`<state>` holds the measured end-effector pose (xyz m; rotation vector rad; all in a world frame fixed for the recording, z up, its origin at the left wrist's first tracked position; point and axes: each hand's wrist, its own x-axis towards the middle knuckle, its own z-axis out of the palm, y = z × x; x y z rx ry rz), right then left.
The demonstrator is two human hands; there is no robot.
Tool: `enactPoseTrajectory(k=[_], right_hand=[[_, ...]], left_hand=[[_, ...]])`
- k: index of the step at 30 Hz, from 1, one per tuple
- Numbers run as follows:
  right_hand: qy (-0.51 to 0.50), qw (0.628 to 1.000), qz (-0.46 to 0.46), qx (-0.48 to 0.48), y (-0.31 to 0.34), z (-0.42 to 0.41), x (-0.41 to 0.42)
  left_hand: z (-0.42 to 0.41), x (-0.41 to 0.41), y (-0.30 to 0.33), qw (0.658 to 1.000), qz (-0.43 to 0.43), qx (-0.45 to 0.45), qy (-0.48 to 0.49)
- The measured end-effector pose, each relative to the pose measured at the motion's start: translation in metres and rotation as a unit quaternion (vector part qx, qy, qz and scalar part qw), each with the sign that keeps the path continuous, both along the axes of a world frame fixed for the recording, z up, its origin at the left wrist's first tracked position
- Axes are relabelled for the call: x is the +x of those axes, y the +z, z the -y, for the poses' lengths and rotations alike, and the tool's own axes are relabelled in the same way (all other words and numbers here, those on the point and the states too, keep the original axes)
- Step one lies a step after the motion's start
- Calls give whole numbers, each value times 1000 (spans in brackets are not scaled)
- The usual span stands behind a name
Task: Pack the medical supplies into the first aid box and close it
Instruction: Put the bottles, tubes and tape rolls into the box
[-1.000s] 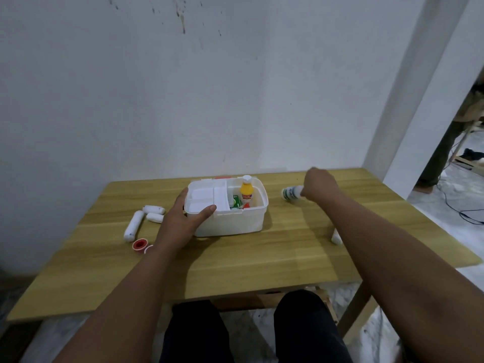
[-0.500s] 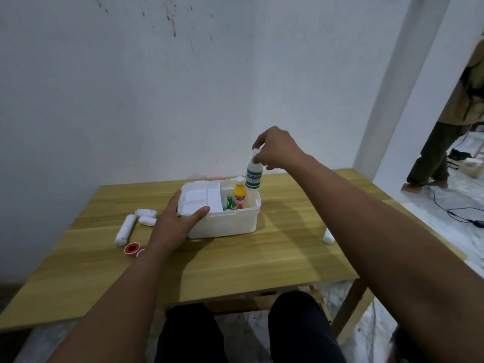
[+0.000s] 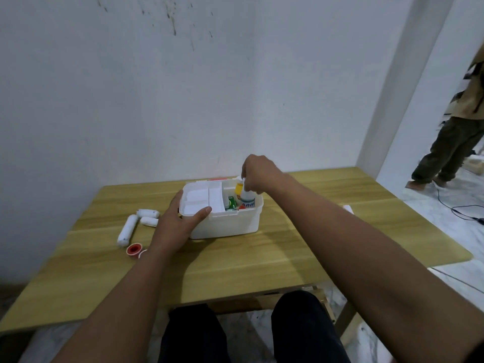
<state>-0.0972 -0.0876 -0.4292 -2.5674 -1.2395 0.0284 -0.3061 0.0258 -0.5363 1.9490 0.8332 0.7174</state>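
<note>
The white first aid box [image 3: 230, 226] stands open at the back middle of the wooden table [image 3: 262, 268]. My left hand [image 3: 175, 226] grips its front left corner, thumb over the rim. My right hand [image 3: 258, 176] is above the box's right compartment, fingers closed on the top of a white bottle with a green label [image 3: 247, 201] that stands upright inside. Beside it are a yellow bottle [image 3: 238, 188] and a small green item [image 3: 231, 203]. A white inner tray [image 3: 201, 200] fills the left half.
Three white bandage rolls [image 3: 128, 229] and a red tape roll [image 3: 134, 249] lie left of the box. Another white item [image 3: 348, 208] pokes out behind my right forearm. A person [image 3: 455, 134] stands at the far right, near cables on the floor.
My right hand picked the white bottle up from the table right of the box, lifted it upright above the box, then lowered it into the right compartment. My left hand stayed on the box.
</note>
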Motion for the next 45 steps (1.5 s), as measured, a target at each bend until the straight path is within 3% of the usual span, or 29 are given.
enactPoseTrajectory(k=[4, 7, 10, 13, 15, 18, 22, 25, 36, 43, 45], right_hand=[[1, 1000, 0, -9, -13, -2, -6], [7, 998, -57, -26, -1, 6, -8], [-6, 990, -131, 53, 17, 26, 4], [-73, 987, -83, 120, 26, 55, 35], [-119, 989, -51, 71, 24, 81, 56], [-189, 976, -73, -76, 10, 122, 79], [-238, 911, -75, -330, -13, 163, 82], [-255, 880, -119, -383, -27, 172, 78], [-206, 911, -88, -346, -46, 143, 70], [-179, 942, -88, -271, -42, 124, 59], [-205, 956, -98, -187, -28, 117, 52]], left_hand=[[1, 1, 1, 1000, -1, 2, 8], [2, 2, 0, 1000, -3, 5, 10], [0, 1, 0, 1000, -10, 4, 3], [-2, -1, 1, 1000, -11, 1, -6], [-1, 0, 2, 1000, -4, 3, -12], [2, 4, 3, 1000, 17, 16, -16], [2, 8, 3, 1000, 10, 10, -24], [3, 9, 5, 1000, 11, 0, -23], [-2, 9, -1, 1000, -4, 3, -20], [-4, 8, -1, 1000, -10, 8, -20], [-4, 8, 0, 1000, -13, 9, -16]])
